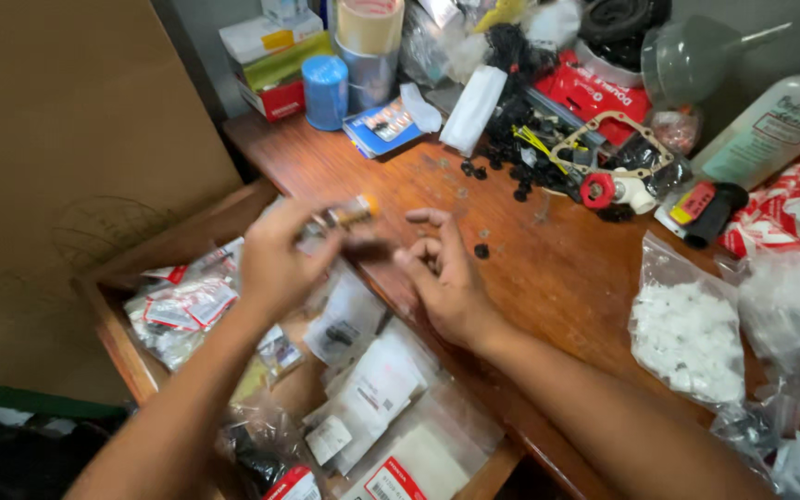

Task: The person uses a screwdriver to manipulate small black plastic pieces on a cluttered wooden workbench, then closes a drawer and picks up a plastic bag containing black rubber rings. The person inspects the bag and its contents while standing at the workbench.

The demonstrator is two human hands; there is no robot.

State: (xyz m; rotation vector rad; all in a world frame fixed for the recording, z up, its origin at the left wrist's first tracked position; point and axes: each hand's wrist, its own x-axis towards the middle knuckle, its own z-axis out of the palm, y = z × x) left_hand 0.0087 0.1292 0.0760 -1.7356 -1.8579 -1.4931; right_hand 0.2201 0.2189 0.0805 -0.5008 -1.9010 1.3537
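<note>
Gripping a small clear packet with a brass-coloured part [340, 218], left hand [280, 264] pinches it above the open drawer [178, 243] | right hand [446, 278] empty, fingers loosely curled over wooden tabletop [548, 268] | risk: slick plastic slips, packet drops among crinkly bagged parts [363, 389].

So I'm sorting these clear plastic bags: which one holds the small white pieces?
The clear bag lying on the wooden desktop, right of the right hand; the drawer's bags hold labelled parts.
</note>
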